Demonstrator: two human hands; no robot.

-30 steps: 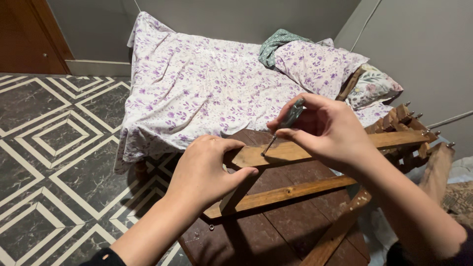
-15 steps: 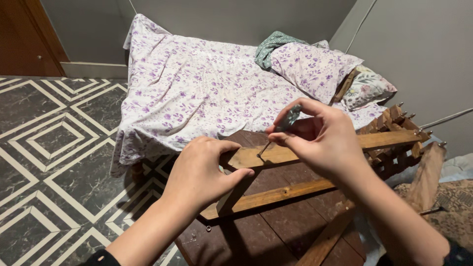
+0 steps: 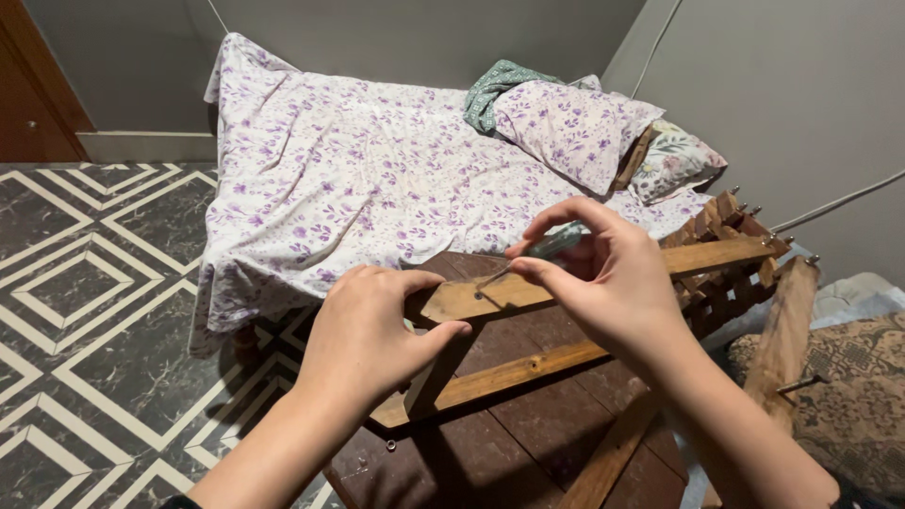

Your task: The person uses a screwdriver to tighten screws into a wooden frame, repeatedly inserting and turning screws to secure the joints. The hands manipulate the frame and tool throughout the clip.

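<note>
A small bedroom corner, dim and warmly lit, as I look down into it.

Ahead of me a low bed [image 3: 377,198] stands against plain grey walls [image 3: 782,85], covered by a white sheet with purple flowers that hangs over its near edge. At its head lie a matching floral pillow [image 3: 570,127], a second flowered cushion [image 3: 674,160] and a crumpled green cloth [image 3: 500,85]. To my left the floor [image 3: 85,302] is dark marble-look tile with white nested diamond lines, and a brown wooden door [image 3: 33,94] meets a pale skirting board [image 3: 146,146]. A thin cable [image 3: 839,200] runs along the right wall, above a patterned brown fabric [image 3: 853,396].
</note>
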